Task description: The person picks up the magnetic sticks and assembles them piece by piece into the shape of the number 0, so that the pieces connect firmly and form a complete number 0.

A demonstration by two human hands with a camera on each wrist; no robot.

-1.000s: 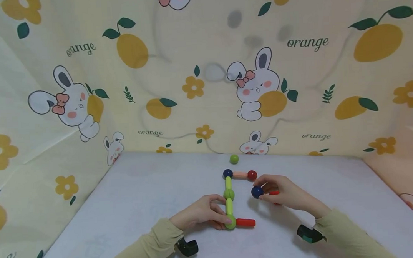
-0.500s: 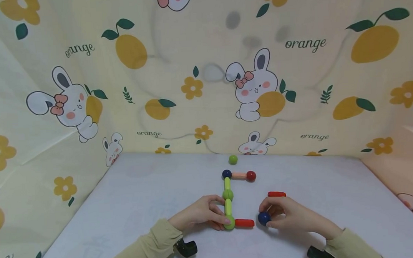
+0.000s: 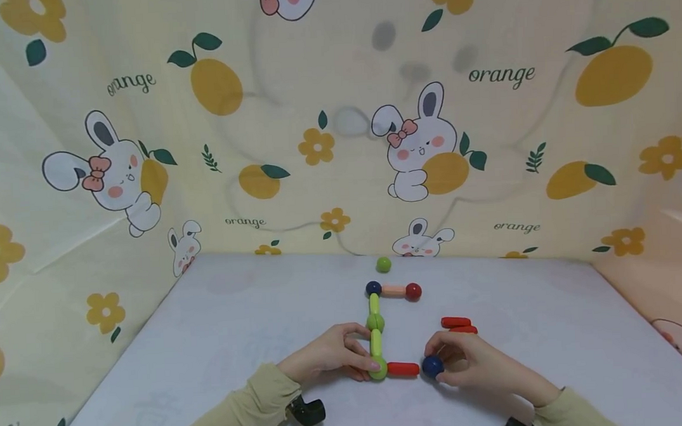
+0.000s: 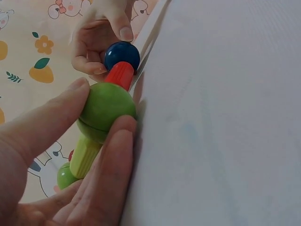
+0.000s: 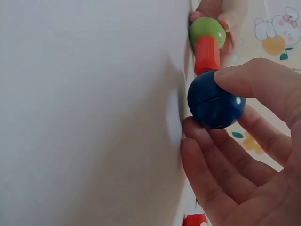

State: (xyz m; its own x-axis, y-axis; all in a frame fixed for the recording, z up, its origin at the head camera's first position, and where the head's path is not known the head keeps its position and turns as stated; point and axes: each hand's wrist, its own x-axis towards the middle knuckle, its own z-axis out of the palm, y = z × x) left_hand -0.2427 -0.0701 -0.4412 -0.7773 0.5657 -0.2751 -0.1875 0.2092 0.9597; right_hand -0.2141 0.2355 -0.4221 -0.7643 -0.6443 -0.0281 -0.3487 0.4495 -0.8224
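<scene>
With thumb and fingers my left hand [image 3: 336,354] pinches the near green ball [image 4: 107,110] of a chain of balls and rods. From that ball a red rod [image 3: 403,369] points right, and a light-green rod [image 3: 376,343] runs back to a second green ball [image 3: 375,322]. Another light-green rod leads on to a far blue ball [image 3: 373,289], then a pink rod [image 3: 393,291] and a red ball [image 3: 413,291]. My right hand [image 3: 475,367] pinches a blue ball [image 5: 216,100] at the red rod's free end; whether they touch is hard to tell.
Two loose red rods [image 3: 456,322] lie behind my right hand. A loose green ball [image 3: 384,264] sits near the back edge of the white table [image 3: 253,306]. Behind it hangs a patterned cloth [image 3: 291,113] with rabbits and oranges.
My right hand has brought the blue ball toward me, then left to the end of the red rod. The loose red rods behind it have come into view. My left hand has stayed in place.
</scene>
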